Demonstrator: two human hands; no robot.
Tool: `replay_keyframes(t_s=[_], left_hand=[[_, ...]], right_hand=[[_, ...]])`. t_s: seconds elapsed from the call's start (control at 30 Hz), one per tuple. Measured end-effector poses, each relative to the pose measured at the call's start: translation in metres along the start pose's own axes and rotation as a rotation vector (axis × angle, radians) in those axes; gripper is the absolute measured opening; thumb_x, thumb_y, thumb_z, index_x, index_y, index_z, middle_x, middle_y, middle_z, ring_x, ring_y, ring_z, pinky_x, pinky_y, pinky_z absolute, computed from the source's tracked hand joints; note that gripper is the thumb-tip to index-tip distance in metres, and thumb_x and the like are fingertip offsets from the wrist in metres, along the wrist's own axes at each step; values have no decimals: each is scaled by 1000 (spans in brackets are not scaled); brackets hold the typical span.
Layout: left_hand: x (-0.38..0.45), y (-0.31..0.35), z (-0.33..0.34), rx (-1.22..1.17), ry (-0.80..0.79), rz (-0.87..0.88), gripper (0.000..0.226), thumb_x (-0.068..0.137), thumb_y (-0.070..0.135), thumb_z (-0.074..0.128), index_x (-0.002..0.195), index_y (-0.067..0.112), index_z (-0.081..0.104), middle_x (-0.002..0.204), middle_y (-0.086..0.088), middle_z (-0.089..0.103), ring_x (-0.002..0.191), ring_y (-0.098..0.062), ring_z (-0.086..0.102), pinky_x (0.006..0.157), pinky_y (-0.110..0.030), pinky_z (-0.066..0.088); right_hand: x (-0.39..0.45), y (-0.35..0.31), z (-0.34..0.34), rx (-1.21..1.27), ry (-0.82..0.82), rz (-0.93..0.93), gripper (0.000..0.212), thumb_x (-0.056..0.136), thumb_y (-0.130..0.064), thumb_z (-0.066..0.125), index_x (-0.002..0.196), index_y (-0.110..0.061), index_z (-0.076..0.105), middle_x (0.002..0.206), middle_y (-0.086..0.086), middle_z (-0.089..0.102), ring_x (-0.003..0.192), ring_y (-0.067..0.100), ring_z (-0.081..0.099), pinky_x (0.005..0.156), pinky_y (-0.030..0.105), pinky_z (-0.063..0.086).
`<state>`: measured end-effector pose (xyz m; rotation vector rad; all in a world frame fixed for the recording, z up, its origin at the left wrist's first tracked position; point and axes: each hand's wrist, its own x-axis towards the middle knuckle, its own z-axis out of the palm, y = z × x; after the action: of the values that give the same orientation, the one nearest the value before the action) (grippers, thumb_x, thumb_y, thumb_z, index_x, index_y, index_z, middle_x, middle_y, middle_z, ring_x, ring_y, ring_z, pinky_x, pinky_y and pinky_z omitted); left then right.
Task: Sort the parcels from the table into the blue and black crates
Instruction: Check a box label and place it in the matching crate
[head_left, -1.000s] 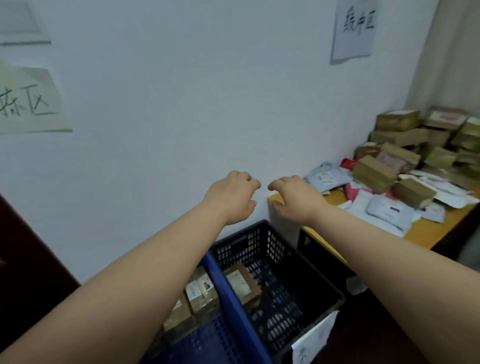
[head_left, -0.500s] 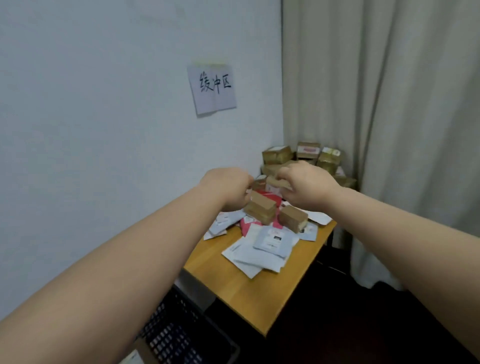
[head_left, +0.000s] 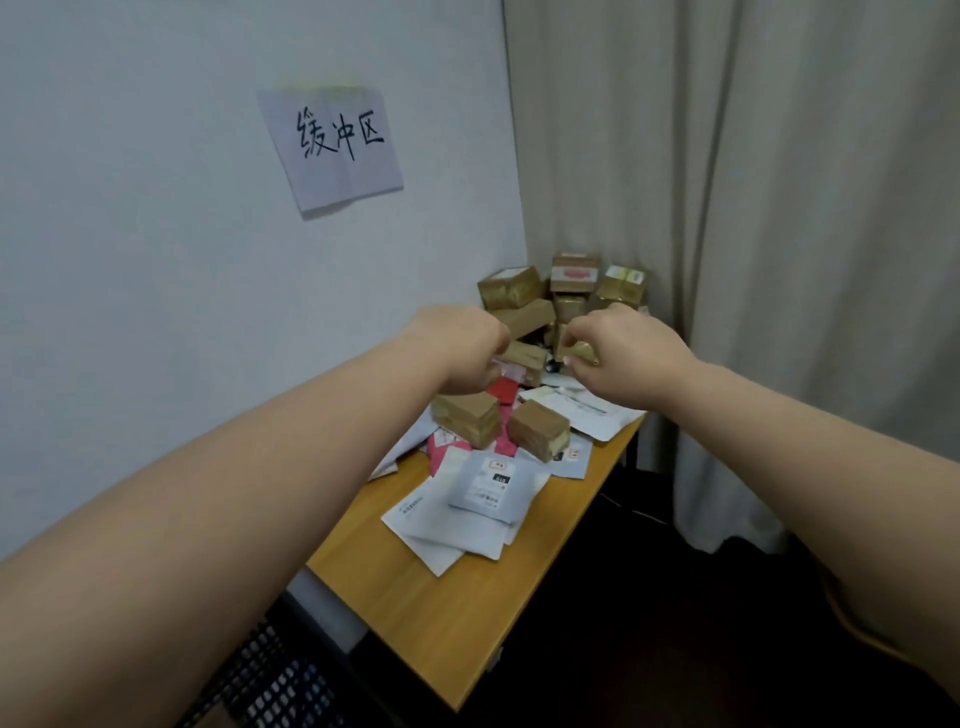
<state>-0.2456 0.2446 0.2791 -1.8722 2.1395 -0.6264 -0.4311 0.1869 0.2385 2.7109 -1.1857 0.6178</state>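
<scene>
At the near left edge I could see one crate, the black crate (head_left: 270, 680), only its perforated wall showing below my left forearm; the blue one was out of sight. On the wall (head_left: 156, 260) hung one paper sign (head_left: 332, 148) with three handwritten characters. My left hand (head_left: 457, 348) was over the far part of the table (head_left: 441, 613), fingers curled downward; I could not tell whether they gripped anything, since the fingertips were hidden behind the hand. Beneath it, on the wooden top, lay the parcels: two brown taped boxes in the middle, the left box (head_left: 465, 418) and the right box (head_left: 537, 428) just beside each other, resting on a spread of flat white and grey mailer bags (head_left: 467, 509) with some pink ones, too overlapped to count. At the far end a stack of brown boxes (head_left: 545, 296) stood in the corner, at least six, some bearing white labels and one a red mark. My right hand (head_left: 618, 358) pinched a small gold-brown parcel (head_left: 576, 351) between thumb and fingertips, just in front of that stack. Half a second before, both hands had been lower and closer together over the middle boxes; they had since reached farther toward the stack. A pale curtain (head_left: 753, 234) filled the right side.
</scene>
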Motion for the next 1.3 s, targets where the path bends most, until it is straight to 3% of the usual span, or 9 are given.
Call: replay_keyframes(t_s=[0.4, 0.57, 0.8, 1.03, 1.2, 1.3], left_hand=[[111, -66, 117, -139, -12, -20, 38, 96, 35, 46, 131, 23, 52, 123, -4, 57, 112, -25, 56, 80, -38, 53], [151, -105, 162, -211, -21, -89, 46, 96, 37, 48, 139, 23, 43, 125, -6, 53, 114, -27, 54, 77, -37, 49], [165, -120, 231, -317, -113, -116, 62, 94, 38, 53, 149, 23, 26, 137, -6, 44, 118, -26, 50, 82, -38, 51], [164, -125, 291, -372, -236, -195, 70, 93, 37, 55, 151, 32, 16, 149, -6, 34, 130, -27, 41, 96, -41, 50], [177, -118, 324, -367, -321, -251, 67, 91, 28, 55, 148, 26, 20, 151, -5, 28, 133, -27, 36, 90, -46, 53], [194, -116, 339, -356, -374, -274, 70, 91, 23, 56, 150, 25, 18, 153, -6, 25, 135, -28, 34, 88, -45, 54]], right_hand=[[103, 73, 88, -42, -136, 60, 28, 96, -29, 51, 118, -16, 62, 109, 5, 65, 109, 24, 52, 80, 42, 52], [162, 81, 127, -8, -175, 50, 26, 96, -28, 50, 115, -13, 61, 107, 7, 63, 105, 26, 53, 79, 43, 52], [206, 94, 188, 24, -332, 43, 30, 97, -29, 49, 120, -14, 61, 116, 11, 63, 107, 29, 56, 84, 45, 52], [237, 97, 257, 106, -387, 4, 30, 95, -28, 54, 120, -14, 63, 122, 8, 62, 114, 27, 55, 89, 41, 49], [261, 100, 314, 167, -459, -41, 29, 93, -28, 55, 118, -15, 63, 114, 7, 65, 103, 25, 57, 80, 35, 49], [274, 111, 348, 217, -497, -72, 26, 93, -30, 55, 114, -16, 63, 103, 3, 61, 94, 22, 56, 69, 28, 39]])
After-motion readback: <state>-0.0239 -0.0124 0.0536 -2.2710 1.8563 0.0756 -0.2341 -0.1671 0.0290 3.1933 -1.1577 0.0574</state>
